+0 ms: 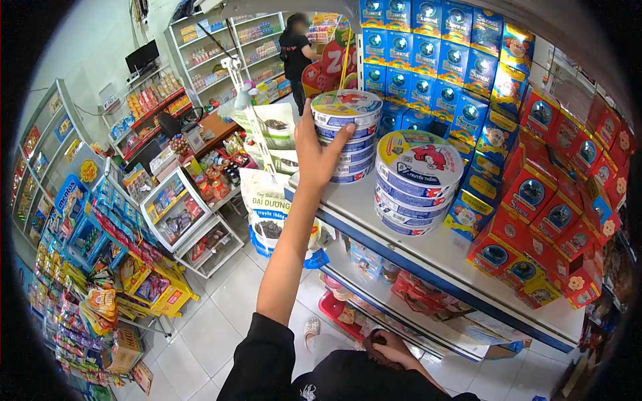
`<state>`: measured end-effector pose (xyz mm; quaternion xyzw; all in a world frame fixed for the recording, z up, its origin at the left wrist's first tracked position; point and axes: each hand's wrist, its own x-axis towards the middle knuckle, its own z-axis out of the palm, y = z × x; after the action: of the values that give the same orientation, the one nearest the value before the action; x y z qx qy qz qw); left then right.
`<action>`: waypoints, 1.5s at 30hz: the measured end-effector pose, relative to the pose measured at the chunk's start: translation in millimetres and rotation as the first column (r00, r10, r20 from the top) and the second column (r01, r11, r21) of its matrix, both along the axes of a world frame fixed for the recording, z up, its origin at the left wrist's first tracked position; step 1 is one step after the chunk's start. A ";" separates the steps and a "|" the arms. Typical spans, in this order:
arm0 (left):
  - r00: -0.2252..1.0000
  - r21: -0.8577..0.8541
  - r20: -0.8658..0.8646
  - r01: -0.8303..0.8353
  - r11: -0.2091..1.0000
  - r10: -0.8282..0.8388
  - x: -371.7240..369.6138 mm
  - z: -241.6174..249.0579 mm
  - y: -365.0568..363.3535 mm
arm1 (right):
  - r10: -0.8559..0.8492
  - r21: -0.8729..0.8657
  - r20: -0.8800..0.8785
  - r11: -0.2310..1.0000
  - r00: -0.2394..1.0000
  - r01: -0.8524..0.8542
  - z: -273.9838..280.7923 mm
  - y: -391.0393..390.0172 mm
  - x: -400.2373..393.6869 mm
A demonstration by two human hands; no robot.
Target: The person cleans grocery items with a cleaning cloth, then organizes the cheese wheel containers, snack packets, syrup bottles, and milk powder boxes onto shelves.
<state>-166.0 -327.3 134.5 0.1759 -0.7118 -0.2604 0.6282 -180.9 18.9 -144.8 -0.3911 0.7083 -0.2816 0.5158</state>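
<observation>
My left hand [317, 150] is wrapped around the near left side of a tall stack of round cheese boxes [344, 123], its thumb pressed on the front. This stack stands on the top shelf [428, 257]. Just right of it is a second, nearer stack of round cheese boxes [418, 177], which I am not touching. Low in front of my body, my right hand [394, 351] is closed around something dark that I cannot make out.
Blue boxes [428, 53] are piled behind the stacks, with red boxes [535, 194] to the right. White bags [267, 207] hang at the shelf's left end. A person in black [294, 57] stands at the back. Snack racks [87, 287] line the left side.
</observation>
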 end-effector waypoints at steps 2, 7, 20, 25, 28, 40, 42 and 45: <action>1.000 -0.011 0.001 0.010 1.000 -0.010 -0.1 -0.6 -2.1 | -0.010 -0.014 -0.019 1.000 1.000 0.010 2.2 -1.1 1.1; 0.999 -0.004 -0.003 0.035 0.999 -0.035 -0.6 -3.7 -5.7 | -0.036 -0.045 -0.003 0.998 0.999 0.036 8.8 -1.3 1.0; 0.994 0.085 -0.072 -0.077 0.993 0.083 1.5 -4.8 4.2 | -0.011 -0.068 -0.022 0.998 1.000 0.009 -8.9 1.3 -4.5; 0.998 0.046 0.028 -0.057 0.997 0.056 4.4 -7.5 -3.4 | -0.026 -0.031 -0.030 0.999 0.999 0.026 -24.3 4.9 -4.7; 0.998 0.094 -0.019 0.060 0.994 -0.059 4.7 -7.9 -3.8 | -0.053 -0.071 -0.042 0.996 0.998 0.050 -26.9 7.3 -4.2; 0.952 0.192 -0.111 0.302 0.934 -0.285 4.8 -5.1 5.0 | -0.033 -0.003 0.004 0.999 0.999 0.033 -28.2 5.6 -8.7; 0.959 0.170 -0.096 0.278 0.945 -0.265 4.1 -2.0 9.0 | -0.037 -0.007 -0.018 0.999 0.999 0.037 -37.4 5.2 -9.8; 0.974 0.141 -0.063 0.226 0.964 -0.219 4.9 -2.6 8.2 | -0.048 -0.006 0.009 0.999 0.999 0.048 -20.8 3.3 -6.6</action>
<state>-161.1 -319.2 131.9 0.1344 -0.6910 -0.3853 0.5966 -187.5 22.2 -165.6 -0.3743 0.7143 -0.2978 0.5109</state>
